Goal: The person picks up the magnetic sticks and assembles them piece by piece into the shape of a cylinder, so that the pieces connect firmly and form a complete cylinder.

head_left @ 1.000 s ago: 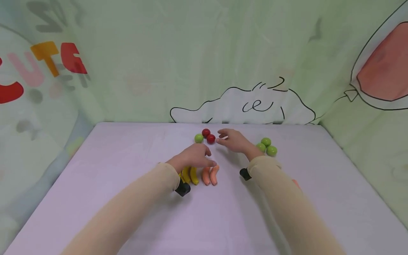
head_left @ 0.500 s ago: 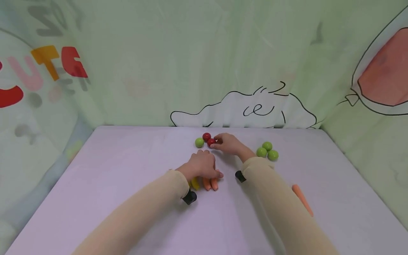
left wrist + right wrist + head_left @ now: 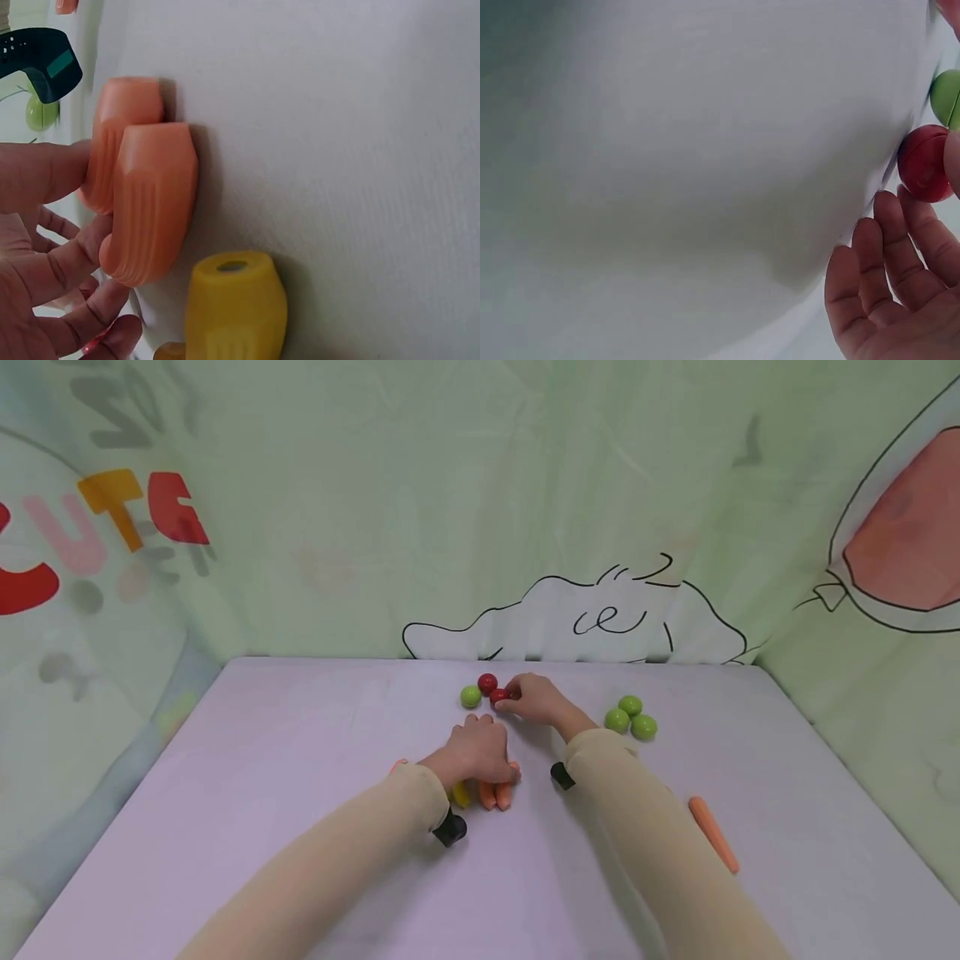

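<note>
Over two curved orange pieces my left hand reaches down from above. In the left wrist view its thumb touches one orange piece, and a forefinger touches the other orange piece, so both lie between them. A yellow toy banana lies beside them; the other bananas are hidden under the hand and sleeve. Farther back, my right hand holds a red ball between thumb and fingertips, still at the table. A second red ball and a green ball sit against it.
Three green balls are clustered to the right. An orange carrot-like stick lies nearer, beside the right sleeve. Some orange thing peeks out behind the left sleeve. Printed cloth walls stand behind the pale tabletop.
My left hand has moved right and down onto the orange pieces, its thumb closing in. My right hand has moved slightly left and taken hold of the nearer red ball.
</note>
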Available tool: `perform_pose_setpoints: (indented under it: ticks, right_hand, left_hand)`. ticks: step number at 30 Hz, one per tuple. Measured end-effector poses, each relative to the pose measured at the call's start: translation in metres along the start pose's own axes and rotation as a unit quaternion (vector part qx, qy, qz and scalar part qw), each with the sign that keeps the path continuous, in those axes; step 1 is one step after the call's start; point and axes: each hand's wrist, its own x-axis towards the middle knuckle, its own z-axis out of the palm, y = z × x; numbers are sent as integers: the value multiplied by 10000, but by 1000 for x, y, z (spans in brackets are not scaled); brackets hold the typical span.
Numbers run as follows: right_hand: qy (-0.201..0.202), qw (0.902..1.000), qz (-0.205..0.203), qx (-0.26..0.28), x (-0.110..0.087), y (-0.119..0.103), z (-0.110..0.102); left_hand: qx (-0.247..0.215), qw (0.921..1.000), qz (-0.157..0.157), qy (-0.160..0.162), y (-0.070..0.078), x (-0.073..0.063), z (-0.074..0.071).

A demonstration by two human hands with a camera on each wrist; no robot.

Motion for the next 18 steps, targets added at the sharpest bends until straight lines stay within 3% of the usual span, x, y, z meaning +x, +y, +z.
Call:
perform_pose_setpoints:
  ticks: [10, 14, 18]
  right_hand:
    - [171, 9997, 89, 121, -16, 7, -11]
    - [319, 9993, -99, 155, -28, 12, -17]
    - [370, 9988, -268, 179, -42, 16, -23]
  left_hand:
    - [-795, 9966, -186, -125, 1, -2, -4]
    - [-1441, 9892, -139, -246, -1, -4, -7]
    - [-1824, 9832, -29, -67, -5, -8, -12]
